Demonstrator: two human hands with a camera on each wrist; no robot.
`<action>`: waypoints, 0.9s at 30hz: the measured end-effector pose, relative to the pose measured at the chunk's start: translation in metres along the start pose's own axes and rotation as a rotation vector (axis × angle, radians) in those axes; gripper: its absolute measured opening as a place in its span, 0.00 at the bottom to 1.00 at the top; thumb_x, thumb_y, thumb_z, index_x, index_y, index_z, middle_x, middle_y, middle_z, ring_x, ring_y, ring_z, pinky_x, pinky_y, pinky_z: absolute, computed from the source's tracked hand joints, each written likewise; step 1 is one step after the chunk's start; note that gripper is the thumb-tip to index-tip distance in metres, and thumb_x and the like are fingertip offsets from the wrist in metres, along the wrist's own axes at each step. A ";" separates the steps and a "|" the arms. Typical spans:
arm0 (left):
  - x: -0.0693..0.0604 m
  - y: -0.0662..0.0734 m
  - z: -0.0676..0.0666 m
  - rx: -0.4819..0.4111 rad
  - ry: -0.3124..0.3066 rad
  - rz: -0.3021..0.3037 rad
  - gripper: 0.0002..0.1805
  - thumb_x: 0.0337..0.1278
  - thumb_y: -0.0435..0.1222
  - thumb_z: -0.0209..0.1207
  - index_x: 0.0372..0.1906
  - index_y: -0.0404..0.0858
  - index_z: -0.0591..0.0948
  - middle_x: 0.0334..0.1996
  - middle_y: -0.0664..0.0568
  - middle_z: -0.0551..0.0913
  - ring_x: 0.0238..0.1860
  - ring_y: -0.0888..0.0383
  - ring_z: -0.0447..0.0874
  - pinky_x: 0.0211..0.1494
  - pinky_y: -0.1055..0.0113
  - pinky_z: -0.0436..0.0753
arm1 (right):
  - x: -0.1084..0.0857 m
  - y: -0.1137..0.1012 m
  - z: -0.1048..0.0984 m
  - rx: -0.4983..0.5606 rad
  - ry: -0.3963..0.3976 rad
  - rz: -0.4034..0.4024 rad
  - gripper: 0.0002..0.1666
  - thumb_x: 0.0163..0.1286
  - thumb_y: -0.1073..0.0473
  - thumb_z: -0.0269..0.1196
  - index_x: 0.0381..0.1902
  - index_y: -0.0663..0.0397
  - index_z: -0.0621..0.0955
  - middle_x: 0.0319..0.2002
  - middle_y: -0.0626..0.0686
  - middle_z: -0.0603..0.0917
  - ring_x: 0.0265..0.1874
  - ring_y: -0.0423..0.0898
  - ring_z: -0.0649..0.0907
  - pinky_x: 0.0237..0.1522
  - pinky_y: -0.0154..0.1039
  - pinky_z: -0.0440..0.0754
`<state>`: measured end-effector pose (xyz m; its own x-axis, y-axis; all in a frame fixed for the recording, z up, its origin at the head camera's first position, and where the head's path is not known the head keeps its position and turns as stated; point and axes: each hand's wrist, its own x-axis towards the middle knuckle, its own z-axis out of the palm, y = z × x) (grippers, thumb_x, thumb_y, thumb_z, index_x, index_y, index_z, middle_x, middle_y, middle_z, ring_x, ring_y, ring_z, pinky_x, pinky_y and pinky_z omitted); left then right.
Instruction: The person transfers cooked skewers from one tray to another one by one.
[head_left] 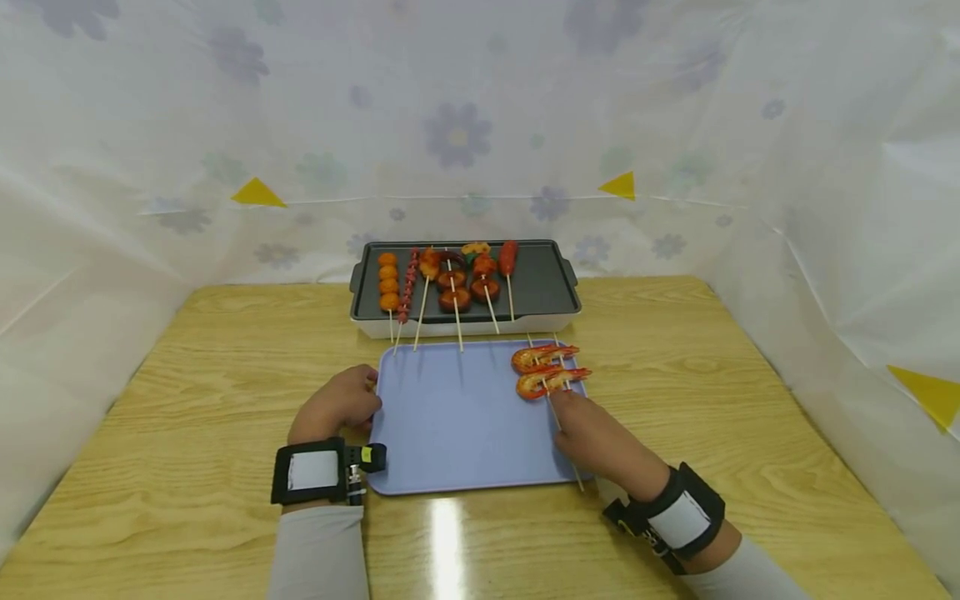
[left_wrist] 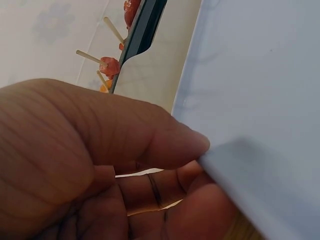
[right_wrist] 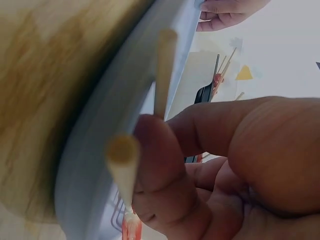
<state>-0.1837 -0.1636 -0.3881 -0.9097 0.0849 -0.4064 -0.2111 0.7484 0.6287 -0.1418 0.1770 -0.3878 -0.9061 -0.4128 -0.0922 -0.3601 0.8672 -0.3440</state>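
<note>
A pale blue-purple tray [head_left: 465, 425] lies on the table, and my left hand [head_left: 337, 404] grips its left edge. In the left wrist view the thumb [left_wrist: 175, 145] presses on the rim with curled fingers beside and below it. At the tray's right side my right hand [head_left: 603, 437] pinches the sticks of a shrimp skewer [head_left: 551, 379], which has two orange-red shrimp across two wooden sticks. The right wrist view shows the blunt ends of the sticks [right_wrist: 165, 70] at the fingers. The shrimp lie over the tray's upper right corner.
Behind the tray stands a dark grill pan [head_left: 540, 283] with a pale base. Several skewers rest on it, including orange balls [head_left: 388, 283], a thin red one [head_left: 408, 287] and a sausage [head_left: 508, 258]. Pale flowered sheeting [head_left: 457, 133] encloses the wooden table [head_left: 675, 375].
</note>
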 end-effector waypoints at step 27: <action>0.002 0.000 0.000 0.007 0.003 -0.011 0.29 0.55 0.28 0.53 0.65 0.25 0.68 0.42 0.38 0.79 0.31 0.51 0.81 0.33 0.62 0.80 | -0.011 0.006 -0.024 -0.009 0.266 -0.177 0.39 0.68 0.54 0.67 0.71 0.64 0.67 0.70 0.66 0.65 0.69 0.63 0.66 0.62 0.59 0.70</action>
<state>-0.1850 -0.1635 -0.3889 -0.9086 0.0744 -0.4110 -0.2187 0.7536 0.6198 -0.1396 0.1933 -0.3660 -0.8550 -0.4714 0.2164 -0.5183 0.7910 -0.3250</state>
